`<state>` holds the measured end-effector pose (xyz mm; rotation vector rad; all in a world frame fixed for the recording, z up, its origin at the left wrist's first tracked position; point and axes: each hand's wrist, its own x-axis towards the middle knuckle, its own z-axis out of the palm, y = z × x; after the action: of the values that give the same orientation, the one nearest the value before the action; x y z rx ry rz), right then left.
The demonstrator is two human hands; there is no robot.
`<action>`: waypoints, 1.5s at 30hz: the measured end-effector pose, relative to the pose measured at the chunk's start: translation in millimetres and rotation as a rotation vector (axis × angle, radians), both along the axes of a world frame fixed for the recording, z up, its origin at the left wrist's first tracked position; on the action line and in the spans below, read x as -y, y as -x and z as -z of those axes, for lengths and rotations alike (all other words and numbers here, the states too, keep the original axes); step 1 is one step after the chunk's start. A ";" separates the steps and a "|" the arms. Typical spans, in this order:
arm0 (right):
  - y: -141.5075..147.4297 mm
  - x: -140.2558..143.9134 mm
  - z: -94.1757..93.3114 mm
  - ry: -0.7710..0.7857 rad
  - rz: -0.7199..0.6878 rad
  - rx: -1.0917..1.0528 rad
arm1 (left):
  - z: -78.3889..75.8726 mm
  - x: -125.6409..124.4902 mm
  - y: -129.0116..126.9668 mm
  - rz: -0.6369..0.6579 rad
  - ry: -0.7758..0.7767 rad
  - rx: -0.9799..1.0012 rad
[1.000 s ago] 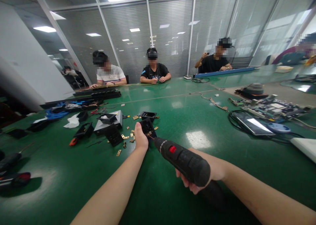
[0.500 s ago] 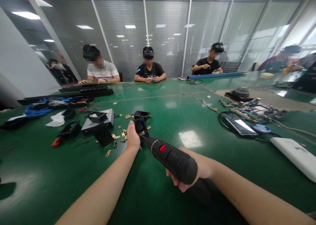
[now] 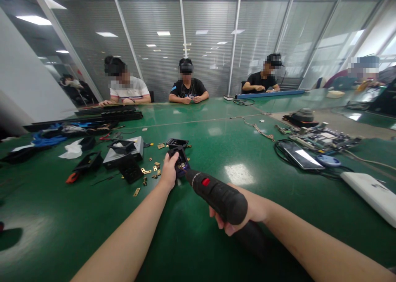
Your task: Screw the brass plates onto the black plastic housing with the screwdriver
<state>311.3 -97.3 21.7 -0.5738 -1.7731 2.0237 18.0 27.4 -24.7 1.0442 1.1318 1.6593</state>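
Note:
My left hand (image 3: 169,170) is closed on the left side of a small black box-shaped housing (image 3: 182,163), tilted so its open inside faces me. Brass-coloured parts show inside it. My right hand (image 3: 230,216) wraps around the handle of a black cordless electric screwdriver (image 3: 221,195) with a red switch on top. Its tip points into the lower part of the housing; whether it touches a screw I cannot tell. Just beyond lies a second black housing (image 3: 177,143). Several small brass plates (image 3: 136,192) and screws are scattered to the left of my left hand.
On the left are a grey box (image 3: 139,148), black frames (image 3: 88,162) and blue gloves or cloth (image 3: 49,138). A circuit board (image 3: 324,136), a phone (image 3: 301,156) with cables and a white slab (image 3: 371,195) occupy the right. Several people sit across the table (image 3: 198,125).
My left thumb has shifted on the housing, which is turned a little so more of its inside shows. A purplish glow now appears near the screwdriver tip. The screwdriver has moved only slightly.

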 end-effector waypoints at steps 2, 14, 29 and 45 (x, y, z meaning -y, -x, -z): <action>0.3 -0.9 2.4 0.010 0.008 -0.034 | -3.9 2.6 0.8 0.062 0.080 0.020; 0.4 -0.1 -1.2 -0.014 0.000 0.028 | -5.1 3.3 3.5 0.050 0.094 -0.041; 0.0 2.3 -5.1 -0.016 0.011 0.028 | -7.9 6.5 2.7 0.068 0.098 -0.023; -0.1 3.1 -5.8 -0.016 0.013 0.047 | -14.2 10.7 -1.0 0.071 0.103 -0.013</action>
<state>311.4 -100.4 27.5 -0.6319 -1.8064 2.0006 19.0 16.7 -10.5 1.0193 1.1627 1.5244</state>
